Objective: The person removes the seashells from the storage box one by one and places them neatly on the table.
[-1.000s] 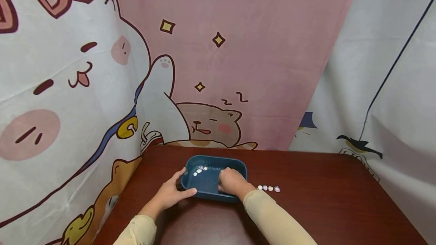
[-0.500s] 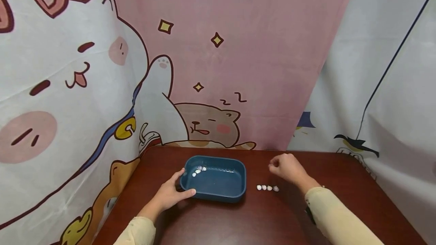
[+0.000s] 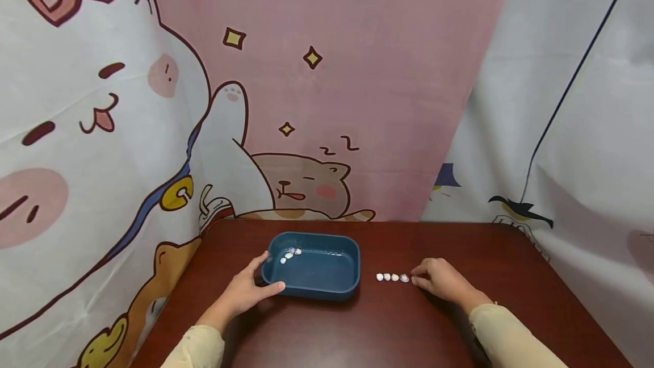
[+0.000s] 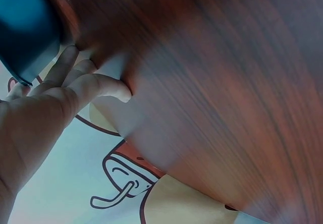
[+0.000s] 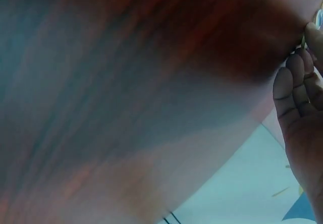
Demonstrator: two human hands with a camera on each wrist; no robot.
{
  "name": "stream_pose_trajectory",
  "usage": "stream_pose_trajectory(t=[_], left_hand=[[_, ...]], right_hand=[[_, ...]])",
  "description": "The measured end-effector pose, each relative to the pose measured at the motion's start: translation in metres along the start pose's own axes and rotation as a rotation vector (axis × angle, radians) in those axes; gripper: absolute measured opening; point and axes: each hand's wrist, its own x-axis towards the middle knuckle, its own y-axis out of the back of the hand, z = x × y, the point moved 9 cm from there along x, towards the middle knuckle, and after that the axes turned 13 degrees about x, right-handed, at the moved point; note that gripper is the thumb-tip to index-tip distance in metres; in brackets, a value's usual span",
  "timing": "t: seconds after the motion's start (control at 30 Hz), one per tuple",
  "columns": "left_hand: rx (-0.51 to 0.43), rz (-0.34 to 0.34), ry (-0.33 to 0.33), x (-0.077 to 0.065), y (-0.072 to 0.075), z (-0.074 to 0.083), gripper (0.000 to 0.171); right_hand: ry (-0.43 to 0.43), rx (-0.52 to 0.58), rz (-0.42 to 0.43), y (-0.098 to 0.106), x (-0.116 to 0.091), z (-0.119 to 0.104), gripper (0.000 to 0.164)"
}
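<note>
A dark blue rectangular dish (image 3: 319,288) stands on the table, with several small whitish shells (image 3: 289,255) in its far left part. My left hand (image 3: 242,290) grips the dish's left end, thumb along the near side and index finger at the far left corner. In the left wrist view its other fingers (image 4: 98,86) extend outside the wall. To the right of the dish lies a short row of small pale shells (image 3: 390,277). At the right end of that row my right hand (image 3: 443,280) pinches another small shell (image 5: 304,40), mostly hidden by thumb and fingers, close over the table.
The dark reddish-brown wooden table (image 3: 327,334) runs back to a pink and white cartoon-printed curtain (image 3: 388,101). More of this cloth hangs along the left and right sides.
My right hand has come out of the dish, swung right past the row, then lowered to its right end. The left hand has kept its hold. The head view has shifted slightly right.
</note>
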Motion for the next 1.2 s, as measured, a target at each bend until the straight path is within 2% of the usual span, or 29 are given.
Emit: stream_pose_trajectory(t=[0.47, 0.7, 0.9, 0.97, 1.07, 1.2], left_hand=[[0.006, -0.008, 0.009, 0.002, -0.002, -0.004, 0.108], [-0.003, -0.003, 0.008, 0.002, 0.000, -0.002, 0.107], [-0.005, -0.007, 0.009, 0.002, -0.003, -0.004, 0.108], [-0.006, -0.007, 0.007, 0.003, -0.004, -0.004, 0.108], [-0.008, -0.007, 0.008, 0.003, -0.004, -0.004, 0.108], [-0.009, -0.003, 0.009, 0.002, -0.003, -0.004, 0.108]], right_hand=[[-0.086, 0.085, 0.028, -0.006, 0.002, 0.008, 0.010], [-0.114, 0.125, 0.055, 0.000, -0.002, 0.010, 0.021], [-0.244, 0.219, 0.098, 0.005, -0.009, 0.025, 0.026], [-0.257, 0.236, 0.101, 0.006, -0.010, 0.028, 0.024], [-0.249, 0.235, 0.079, 0.005, -0.011, 0.029, 0.020], [-0.237, 0.261, 0.018, 0.001, -0.009, 0.028, 0.028]])
